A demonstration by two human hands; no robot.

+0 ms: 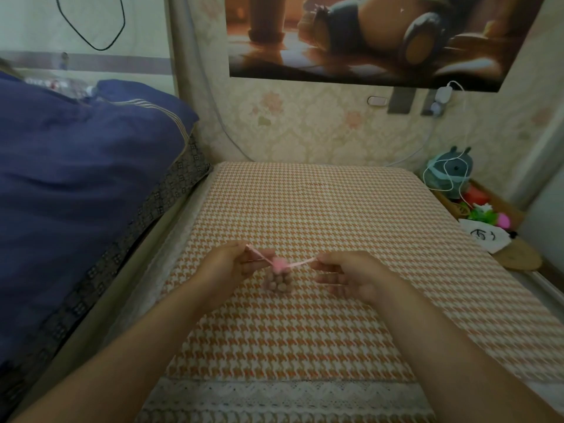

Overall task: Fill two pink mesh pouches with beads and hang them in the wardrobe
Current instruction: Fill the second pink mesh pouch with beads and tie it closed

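Hands are held apart above the desk (pixel 305 346), a pink drawstring (pixel 258 255) stretched between them. Off the desk's left edge lies a blue quilt (pixel 76 163). The left hand (pixel 227 264) pinches one end of the string between thumb and fingertips. The pink mesh pouch (pixel 279 265) is between the hands, about mid-desk, its neck gathered tight above brown beads (pixel 277 283); whether it touches the houndstooth cloth I cannot tell. The right hand (pixel 351 274) pinches the other end, its remaining fingers loosely extended. Past the desk's right edge sits a grey-green plush toy (pixel 450 170).
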